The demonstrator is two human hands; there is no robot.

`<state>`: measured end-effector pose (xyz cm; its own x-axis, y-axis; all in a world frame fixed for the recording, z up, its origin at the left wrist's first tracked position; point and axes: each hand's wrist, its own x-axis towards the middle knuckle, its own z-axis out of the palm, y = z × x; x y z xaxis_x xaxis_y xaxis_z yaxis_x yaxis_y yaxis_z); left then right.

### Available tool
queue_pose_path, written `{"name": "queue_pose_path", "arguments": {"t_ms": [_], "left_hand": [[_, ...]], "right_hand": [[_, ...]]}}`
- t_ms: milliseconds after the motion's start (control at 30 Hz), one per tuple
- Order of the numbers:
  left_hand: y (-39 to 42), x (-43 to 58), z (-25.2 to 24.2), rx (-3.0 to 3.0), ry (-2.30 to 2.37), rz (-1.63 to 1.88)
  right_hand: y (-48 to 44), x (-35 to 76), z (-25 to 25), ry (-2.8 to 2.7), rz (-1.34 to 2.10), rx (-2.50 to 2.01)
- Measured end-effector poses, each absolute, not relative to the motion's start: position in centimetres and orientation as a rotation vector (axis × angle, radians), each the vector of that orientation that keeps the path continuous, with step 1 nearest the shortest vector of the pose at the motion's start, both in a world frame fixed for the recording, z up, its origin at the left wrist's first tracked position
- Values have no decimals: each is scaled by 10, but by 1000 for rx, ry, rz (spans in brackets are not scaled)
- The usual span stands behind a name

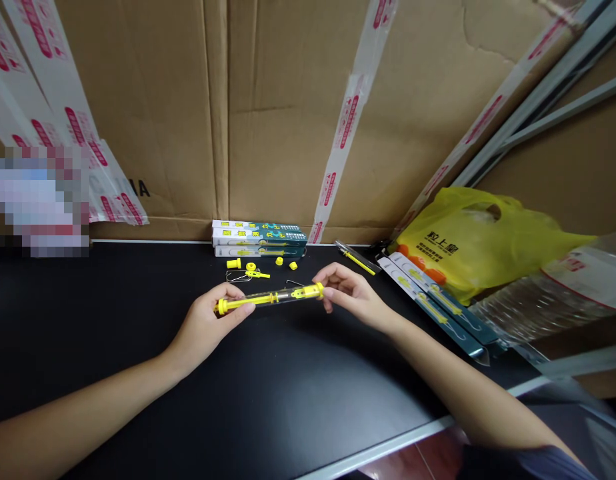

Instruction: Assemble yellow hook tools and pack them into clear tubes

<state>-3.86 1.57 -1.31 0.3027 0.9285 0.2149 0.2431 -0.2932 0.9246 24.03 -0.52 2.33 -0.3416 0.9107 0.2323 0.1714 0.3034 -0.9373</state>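
A clear tubular spring scale (283, 296) with yellow end pieces is held level above the black table, its right end slightly higher. My left hand (203, 323) is closed around its left end, thumb along the tube. The fingers of my right hand (358, 297) pinch the yellow cap at the right end. Just beyond the tube lie a yellow cap (233, 264), a yellow ring (251, 267), small yellow pieces (293, 266) and wire hooks (234, 276). A yellow rod (361, 263) and a metal spring (342, 247) lie farther right.
Printed boxes (261, 251) are stacked against the cardboard wall (288, 100). More boxes (428, 303) lie at the right, beside a yellow plastic bag (483, 233) and clear plastic packaging (528, 307). A metal frame (538, 100) rises behind. The table's pale edge (388, 443) runs along the front right.
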Motion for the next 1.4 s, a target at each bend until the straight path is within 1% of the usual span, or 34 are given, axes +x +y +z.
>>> {"name": "queue_pose_path", "arguments": {"t_ms": [633,800,1000,1133,1267,1333,1400], "left_hand": [[14,-39,-11,1777,1054,1014],[12,-39,-13,1776,983,968],[12,-38,-13,1716,899,960],[13,-37,-13,1683,888,964],[14,-37,-15,1687,891,962],[13,-36,-15,1694,895,971],[13,-36,-15,1696,899,977]], "right_hand": [[-4,240,17,-1731,1139,-1001],[-3,243,19,-1729,1126,-1003],[14,256,16,-1564,1097,-1065],[37,261,6,-1685,926,-1244],[62,254,-4,-2043,468,-1453],[73,245,-7,-2106,339,-1501],[83,236,-9,-2120,284,-1507]]}}
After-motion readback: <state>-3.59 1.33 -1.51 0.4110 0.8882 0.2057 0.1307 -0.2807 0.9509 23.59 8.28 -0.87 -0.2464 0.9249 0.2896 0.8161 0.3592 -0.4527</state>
